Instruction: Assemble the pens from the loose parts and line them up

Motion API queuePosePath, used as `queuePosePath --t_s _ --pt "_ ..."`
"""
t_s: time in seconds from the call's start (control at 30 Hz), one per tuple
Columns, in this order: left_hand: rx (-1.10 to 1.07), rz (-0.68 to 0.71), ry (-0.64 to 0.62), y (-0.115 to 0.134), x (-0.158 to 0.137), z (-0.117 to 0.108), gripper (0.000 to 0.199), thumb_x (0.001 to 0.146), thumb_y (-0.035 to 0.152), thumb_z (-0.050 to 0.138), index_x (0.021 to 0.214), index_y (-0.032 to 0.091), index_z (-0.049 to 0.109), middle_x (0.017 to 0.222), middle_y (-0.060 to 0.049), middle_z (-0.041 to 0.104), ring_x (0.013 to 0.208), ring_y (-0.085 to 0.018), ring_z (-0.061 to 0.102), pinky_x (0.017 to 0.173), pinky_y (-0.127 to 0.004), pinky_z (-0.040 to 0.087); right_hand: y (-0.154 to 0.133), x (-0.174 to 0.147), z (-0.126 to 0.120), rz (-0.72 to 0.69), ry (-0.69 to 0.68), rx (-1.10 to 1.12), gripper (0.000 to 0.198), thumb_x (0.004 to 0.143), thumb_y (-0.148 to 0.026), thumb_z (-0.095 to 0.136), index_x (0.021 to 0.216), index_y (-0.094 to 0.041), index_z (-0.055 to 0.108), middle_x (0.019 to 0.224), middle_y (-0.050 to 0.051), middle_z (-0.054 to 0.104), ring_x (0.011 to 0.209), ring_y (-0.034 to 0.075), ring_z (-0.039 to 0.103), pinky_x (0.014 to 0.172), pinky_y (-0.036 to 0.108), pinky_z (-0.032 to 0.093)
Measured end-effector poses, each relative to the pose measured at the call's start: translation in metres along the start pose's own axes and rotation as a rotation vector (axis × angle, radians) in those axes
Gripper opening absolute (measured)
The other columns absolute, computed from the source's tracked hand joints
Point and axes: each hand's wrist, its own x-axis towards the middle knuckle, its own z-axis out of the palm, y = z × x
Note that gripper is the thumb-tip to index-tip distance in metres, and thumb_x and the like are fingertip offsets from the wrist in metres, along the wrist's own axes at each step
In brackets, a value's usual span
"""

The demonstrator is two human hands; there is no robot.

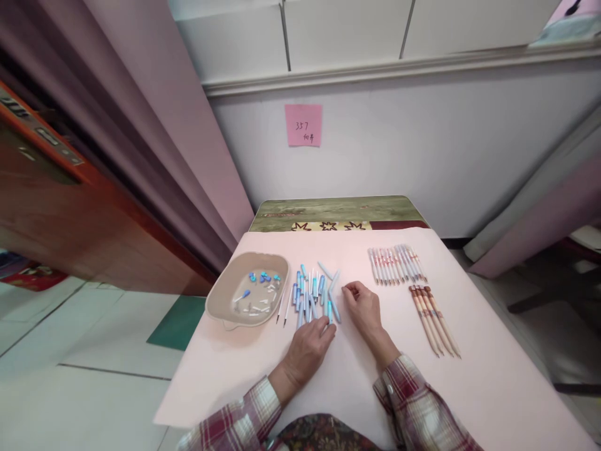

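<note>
A loose pile of blue and pale-blue pen parts point(305, 294), with barrels and thin white refills among them, lies mid-table. At its near edge, my left hand point(307, 351) has its thumb and fingers closed around the lower end of a bright blue pen barrel point(329, 310). My right hand point(365, 308) rests just right of the pile, fingers curled and thumb against the index finger. Whatever may be in that pinch is too small to make out. Two white refills point(285, 307) with dark tips lie between the pile and the bin.
On the left stands a beige plastic bin point(220, 316) holding small blue and white parts. To the right, a row of pale pens point(397, 264) lies above several tan pens with brown tops point(432, 321). A pink sheet point(357, 401) covers the table.
</note>
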Motion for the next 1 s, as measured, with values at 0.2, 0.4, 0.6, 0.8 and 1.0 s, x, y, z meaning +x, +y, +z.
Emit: queuePosePath --t_s 0.2,0.4,0.6,0.8,1.0 --pt "-0.056 0.03 -0.018 0.008 -0.014 0.0 0.022 0.091 0.007 0.043 0.1 0.015 0.061 0.099 -0.01 0.065 0.082 -0.018 0.064 0.071 -0.029 0.053 -0.02 0.029 0.001 0.044 -0.146 -0.21 0.034 0.084 -0.05 0.054 0.083 -0.019 0.068 0.08 0.008 0.072 0.078 0.022 0.066 0.067 0.028 0.042" --pt "0.023 -0.075 0.031 0.001 -0.015 -0.004 0.033 0.09 0.016 0.049 0.123 0.015 0.056 0.12 -0.015 0.064 0.098 -0.024 0.063 0.082 -0.037 0.051 -0.033 0.041 0.015 0.11 -0.161 -0.351 0.035 0.077 -0.052 0.06 0.081 -0.018 0.068 0.082 0.012 0.072 0.082 0.025 0.066 0.065 0.029 0.04" --pt "0.059 -0.16 -0.032 -0.007 0.001 0.004 0.055 0.09 0.033 0.054 0.139 0.012 0.042 0.145 -0.016 0.046 0.134 -0.031 0.041 0.108 -0.053 0.033 -0.023 0.052 0.009 0.121 -0.198 -0.313 0.02 0.075 -0.035 0.06 0.074 -0.017 0.068 0.078 0.01 0.072 0.076 0.022 0.066 0.063 0.027 0.038" --pt "-0.038 -0.155 -0.125 -0.012 0.01 0.006 0.057 0.09 0.043 0.052 0.137 0.013 0.043 0.145 -0.016 0.046 0.136 -0.03 0.039 0.11 -0.056 0.031 -0.022 0.063 0.004 0.099 -0.244 -0.224 0.02 0.075 -0.036 0.061 0.074 -0.018 0.07 0.074 0.007 0.072 0.07 0.019 0.064 0.06 0.025 0.038" --pt "0.003 -0.091 -0.072 -0.019 -0.003 -0.004 0.053 0.092 0.032 0.05 0.139 0.011 0.039 0.145 -0.017 0.046 0.137 -0.029 0.038 0.11 -0.053 0.033 -0.014 0.057 0.004 0.092 -0.209 -0.093 0.028 0.082 -0.042 0.054 0.077 -0.019 0.069 0.07 0.004 0.071 0.065 0.017 0.063 0.06 0.024 0.04"
